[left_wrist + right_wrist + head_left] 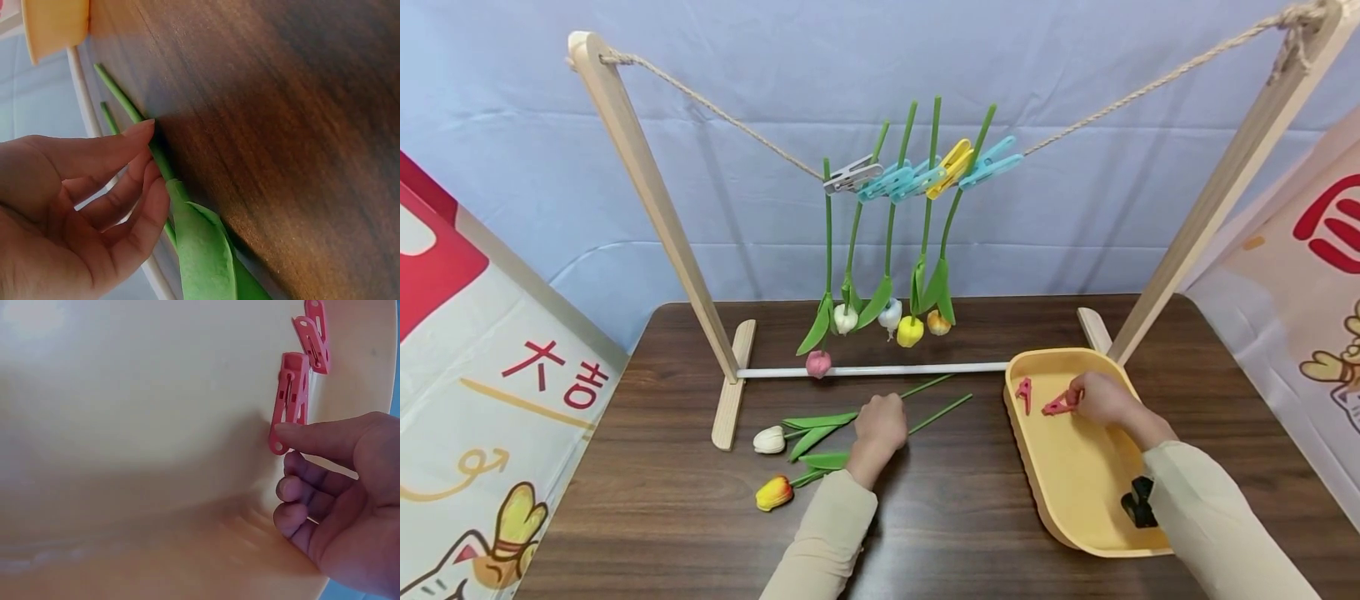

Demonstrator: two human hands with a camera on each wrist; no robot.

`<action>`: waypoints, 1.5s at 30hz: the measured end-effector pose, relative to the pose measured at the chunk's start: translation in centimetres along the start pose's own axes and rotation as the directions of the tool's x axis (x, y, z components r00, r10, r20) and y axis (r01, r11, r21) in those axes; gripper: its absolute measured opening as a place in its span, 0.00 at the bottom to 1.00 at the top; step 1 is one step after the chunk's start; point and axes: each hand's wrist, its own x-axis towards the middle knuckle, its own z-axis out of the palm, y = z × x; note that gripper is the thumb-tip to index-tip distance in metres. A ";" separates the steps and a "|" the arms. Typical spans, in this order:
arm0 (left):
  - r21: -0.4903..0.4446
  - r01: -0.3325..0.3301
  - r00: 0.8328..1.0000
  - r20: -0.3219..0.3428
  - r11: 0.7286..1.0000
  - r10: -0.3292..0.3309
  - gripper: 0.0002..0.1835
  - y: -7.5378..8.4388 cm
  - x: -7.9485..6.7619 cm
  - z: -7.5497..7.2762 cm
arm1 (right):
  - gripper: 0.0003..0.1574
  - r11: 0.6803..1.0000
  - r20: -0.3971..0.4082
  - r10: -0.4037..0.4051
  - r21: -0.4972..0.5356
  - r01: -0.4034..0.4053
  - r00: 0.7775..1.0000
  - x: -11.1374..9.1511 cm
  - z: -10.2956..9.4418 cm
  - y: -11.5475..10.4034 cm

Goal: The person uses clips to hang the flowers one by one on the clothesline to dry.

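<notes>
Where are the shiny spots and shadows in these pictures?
Right wrist view: white glare on the yellow tray, top left, and soft shadow beside the pink clip; left wrist view: dark shadow along the green stem; head view: faint streaks on the blue backdrop.

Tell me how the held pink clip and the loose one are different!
The right hand pinches the held clip; no hand touches the loose clip. The held clip slants sideways; the loose clip points more toward the person. The loose clip is nearer the tray's left wall than the held clip. Both are pink.
</notes>
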 end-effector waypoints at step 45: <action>-0.137 -0.450 0.883 -0.217 0.882 0.417 0.03 6.0 -1.1 -4.9 | 0.23 0.954 -0.038 -0.253 0.158 0.256 0.967 1.4 -4.5 -12.0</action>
